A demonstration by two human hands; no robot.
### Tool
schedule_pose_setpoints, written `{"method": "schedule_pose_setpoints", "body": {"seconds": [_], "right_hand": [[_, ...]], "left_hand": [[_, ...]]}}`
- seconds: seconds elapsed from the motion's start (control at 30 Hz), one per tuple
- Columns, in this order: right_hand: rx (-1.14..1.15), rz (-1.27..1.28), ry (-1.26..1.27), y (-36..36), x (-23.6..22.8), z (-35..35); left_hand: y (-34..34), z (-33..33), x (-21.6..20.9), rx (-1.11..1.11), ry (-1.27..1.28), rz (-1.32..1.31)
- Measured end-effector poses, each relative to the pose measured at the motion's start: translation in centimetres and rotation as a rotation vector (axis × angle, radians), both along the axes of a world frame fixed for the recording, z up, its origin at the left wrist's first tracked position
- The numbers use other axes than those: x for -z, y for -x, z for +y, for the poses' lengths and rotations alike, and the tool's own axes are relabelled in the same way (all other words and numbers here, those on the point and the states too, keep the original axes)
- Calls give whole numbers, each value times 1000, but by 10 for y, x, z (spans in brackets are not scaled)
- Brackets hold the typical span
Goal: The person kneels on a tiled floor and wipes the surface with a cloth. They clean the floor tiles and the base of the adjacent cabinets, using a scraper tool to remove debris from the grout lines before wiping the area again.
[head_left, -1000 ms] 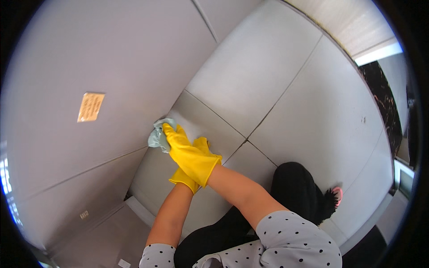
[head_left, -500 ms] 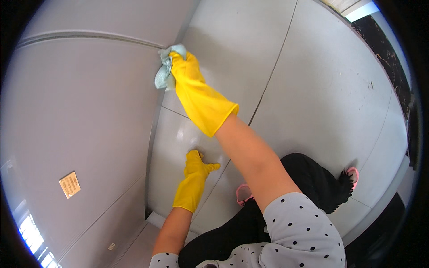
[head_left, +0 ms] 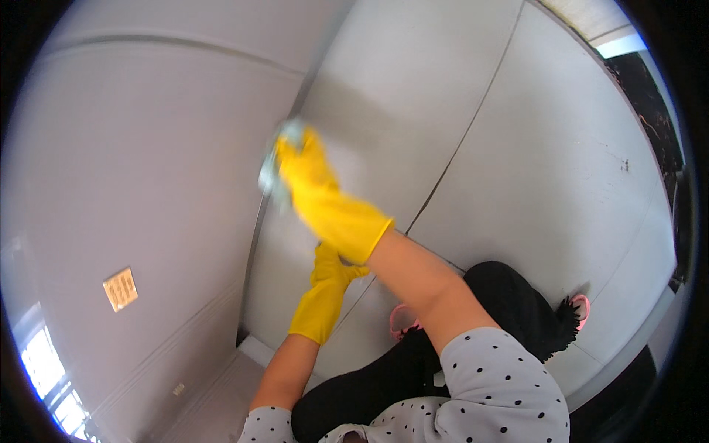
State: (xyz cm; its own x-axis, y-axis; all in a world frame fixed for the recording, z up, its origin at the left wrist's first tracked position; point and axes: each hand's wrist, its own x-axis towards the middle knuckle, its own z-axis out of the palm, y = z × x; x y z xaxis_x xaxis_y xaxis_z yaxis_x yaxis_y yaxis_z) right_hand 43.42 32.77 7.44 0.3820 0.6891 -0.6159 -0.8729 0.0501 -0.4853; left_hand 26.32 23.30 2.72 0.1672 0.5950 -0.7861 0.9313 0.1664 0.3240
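Observation:
My right hand (head_left: pixel 309 173), in a yellow rubber glove, grips a crumpled pale blue-green cleaning cloth (head_left: pixel 272 173). Both are blurred. The cloth is at the bottom edge of the grey panel (head_left: pixel 170 177), where it meets the tiled floor (head_left: pixel 473 184). Nearer to me, my left hand (head_left: pixel 327 284), gloved in yellow too, rests on the floor with its thumb spread out. The right glove's cuff passes just above its fingertips and partly covers them.
A small tan label (head_left: pixel 120 289) sits on the glossy panel. My black-clad legs (head_left: pixel 509 299) and pink shoes (head_left: pixel 581 310) are on the floor at lower right. A dark marbled strip (head_left: pixel 650 111) borders the floor at far right.
My right hand has moved toward me with the cloth, along the panel's bottom edge, closer to my left hand. My left hand has stayed nearly in place. The view has shifted slightly.

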Motion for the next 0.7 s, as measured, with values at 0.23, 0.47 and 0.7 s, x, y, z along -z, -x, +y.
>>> {"method": "schedule_pose_setpoints", "body": {"seconds": [0.23,0.47,0.7], "right_hand": [[52,-208,91,85,6,12],[-396,83,-21,197,3,-24],[-317,10,18,131,5,-27]], "left_hand": [[2,-2,-11,109,-62,80],[0,-1,-12,201,-109,122],[-1,-5,-7,252,-120,143]]}}
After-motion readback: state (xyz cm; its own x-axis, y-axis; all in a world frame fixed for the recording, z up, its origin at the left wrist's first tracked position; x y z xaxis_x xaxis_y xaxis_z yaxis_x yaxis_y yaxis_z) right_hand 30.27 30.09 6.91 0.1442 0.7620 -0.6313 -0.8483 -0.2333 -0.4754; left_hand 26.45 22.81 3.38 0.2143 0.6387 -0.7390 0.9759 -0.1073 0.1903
